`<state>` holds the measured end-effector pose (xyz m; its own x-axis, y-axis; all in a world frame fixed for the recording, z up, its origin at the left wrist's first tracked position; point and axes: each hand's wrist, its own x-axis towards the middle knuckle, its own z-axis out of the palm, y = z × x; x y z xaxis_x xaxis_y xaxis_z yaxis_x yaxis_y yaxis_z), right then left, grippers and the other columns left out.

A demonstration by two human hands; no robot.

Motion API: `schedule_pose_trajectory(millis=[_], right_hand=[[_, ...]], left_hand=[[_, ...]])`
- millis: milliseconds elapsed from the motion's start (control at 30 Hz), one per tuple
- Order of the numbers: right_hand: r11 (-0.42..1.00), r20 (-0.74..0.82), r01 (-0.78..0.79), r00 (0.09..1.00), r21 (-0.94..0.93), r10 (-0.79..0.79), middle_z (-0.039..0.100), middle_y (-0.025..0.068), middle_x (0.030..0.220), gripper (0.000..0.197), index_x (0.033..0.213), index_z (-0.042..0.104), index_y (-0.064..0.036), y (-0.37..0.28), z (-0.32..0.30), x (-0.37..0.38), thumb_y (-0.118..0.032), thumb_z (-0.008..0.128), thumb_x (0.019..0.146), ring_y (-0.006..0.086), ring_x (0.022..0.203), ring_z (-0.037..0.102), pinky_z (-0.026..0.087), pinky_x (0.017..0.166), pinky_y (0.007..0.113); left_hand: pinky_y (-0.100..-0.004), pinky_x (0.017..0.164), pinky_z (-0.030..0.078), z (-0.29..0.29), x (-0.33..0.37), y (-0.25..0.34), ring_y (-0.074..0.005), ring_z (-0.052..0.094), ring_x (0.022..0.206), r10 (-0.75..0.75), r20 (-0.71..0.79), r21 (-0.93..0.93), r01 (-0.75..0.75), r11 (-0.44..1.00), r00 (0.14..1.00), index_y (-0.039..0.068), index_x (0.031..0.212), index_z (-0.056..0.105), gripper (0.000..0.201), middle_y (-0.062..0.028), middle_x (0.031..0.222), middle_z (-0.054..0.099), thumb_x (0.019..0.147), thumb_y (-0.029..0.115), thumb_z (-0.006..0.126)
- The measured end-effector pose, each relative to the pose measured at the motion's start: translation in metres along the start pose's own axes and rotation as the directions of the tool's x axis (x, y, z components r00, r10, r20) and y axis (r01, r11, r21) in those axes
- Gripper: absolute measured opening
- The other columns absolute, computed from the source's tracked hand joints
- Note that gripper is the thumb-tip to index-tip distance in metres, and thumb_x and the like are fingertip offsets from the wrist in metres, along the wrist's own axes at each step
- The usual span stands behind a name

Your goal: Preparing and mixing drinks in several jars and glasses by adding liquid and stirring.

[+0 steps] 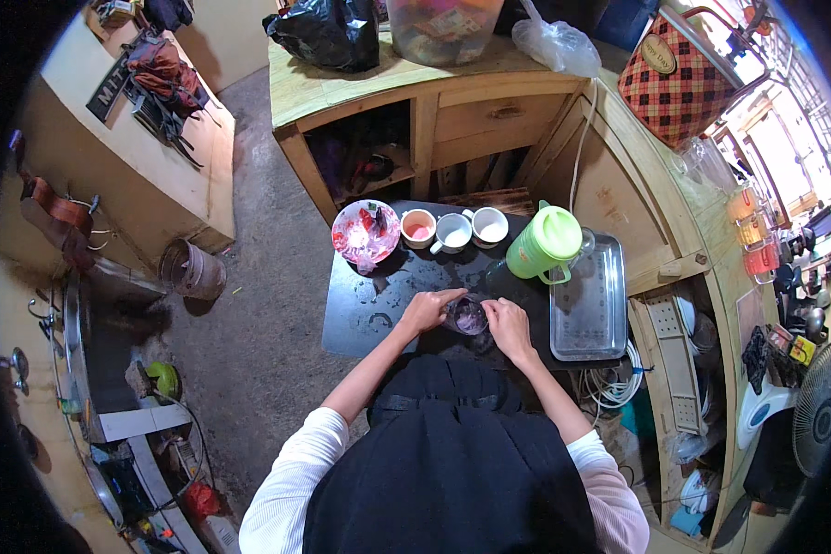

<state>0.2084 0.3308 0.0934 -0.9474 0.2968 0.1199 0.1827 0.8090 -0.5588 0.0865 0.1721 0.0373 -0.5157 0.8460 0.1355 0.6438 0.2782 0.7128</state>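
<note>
Low in front of me, between my two hands, is a small see-through container (469,317) with a purplish tint; whether it is glass or thin plastic I cannot tell. My left hand (425,312) grips its left side, index finger stretched along the top. On the opposite edge, my right hand (507,326) pinches it with bent fingers. Beyond my hands stand a cup with pinkish contents (418,229), a white cup (451,233) and another white cup (489,227). Left of them sits a bowl (367,233) holding red-and-clear plastic wrappers. A green lidded pitcher (545,242) stands to the right.
A dark, wet-spotted low table (351,323) carries these things. At its right edge lies a metal tray (585,314), with a coiled white cable (619,386) below. A wooden counter (314,102) rises behind. A bucket (194,270) stands on the floor at left.
</note>
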Motion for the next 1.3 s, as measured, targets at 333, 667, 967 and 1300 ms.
schedule_pose_trajectory(millis=[333, 667, 967, 1300], right_hand=[[0.926, 0.16, -0.261, 0.961, 0.274, 0.224, 0.065, 0.0177, 0.076, 0.027, 0.091, 0.067, 0.0001, 0.02, 0.017, -0.023, -0.024, 0.055, 0.087, 0.0243, 0.074, 0.065, 0.049, 0.066, 0.034], [0.462, 0.42, -0.639, 0.761, 0.615, 0.493, 0.04, -0.0084, 0.056, 0.025, 0.09, 0.068, -0.0016, 0.035, -0.002, -0.029, -0.024, 0.058, 0.087, 0.0029, 0.05, 0.033, 0.026, 0.045, 0.021], [0.254, 0.511, -0.664, 0.72, 0.703, 0.469, 0.029, -0.011, 0.056, 0.022, 0.08, 0.063, -0.0028, 0.038, 0.004, -0.029, -0.023, 0.058, 0.087, 0.0008, 0.048, 0.024, 0.021, 0.043, 0.019], [0.37, 0.404, -0.588, 0.788, 0.72, 0.465, 0.029, -0.0108, 0.056, 0.022, 0.083, 0.064, -0.0022, 0.023, -0.022, -0.02, -0.023, 0.059, 0.087, 0.0004, 0.048, 0.024, 0.021, 0.043, 0.02]], left_hand=[[-0.0382, 0.073, 0.051, 0.003, 0.001, 0.001, -0.0305, 0.061, 0.085, -0.017, -0.009, 0.001, 0.017, 1.0, 1.0, 0.015, 0.119, 0.052, 0.057, -0.0082, 0.109, 0.061, 0.064, 0.001, 0.056], [-0.0392, 0.067, 0.05, 0.002, -0.015, -0.01, -0.0317, 0.062, 0.073, -0.218, -0.025, -0.115, 0.214, 0.97, 0.976, 0.016, 0.119, 0.054, 0.058, -0.017, 0.094, 0.062, 0.064, -0.003, 0.052], [-0.0363, 0.062, 0.049, 0.01, -0.023, -0.023, -0.0291, 0.059, 0.06, -0.183, -0.183, -0.187, 0.148, 0.971, 0.966, 0.016, 0.12, 0.054, 0.063, -0.0193, 0.083, 0.062, 0.062, -0.007, 0.049], [-0.0342, 0.062, 0.049, 0.018, -0.024, -0.029, -0.0272, 0.06, 0.061, -0.113, -0.289, -0.209, 0.053, 0.976, 0.951, 0.016, 0.119, 0.056, 0.062, -0.0182, 0.084, 0.063, 0.061, -0.007, 0.048]])
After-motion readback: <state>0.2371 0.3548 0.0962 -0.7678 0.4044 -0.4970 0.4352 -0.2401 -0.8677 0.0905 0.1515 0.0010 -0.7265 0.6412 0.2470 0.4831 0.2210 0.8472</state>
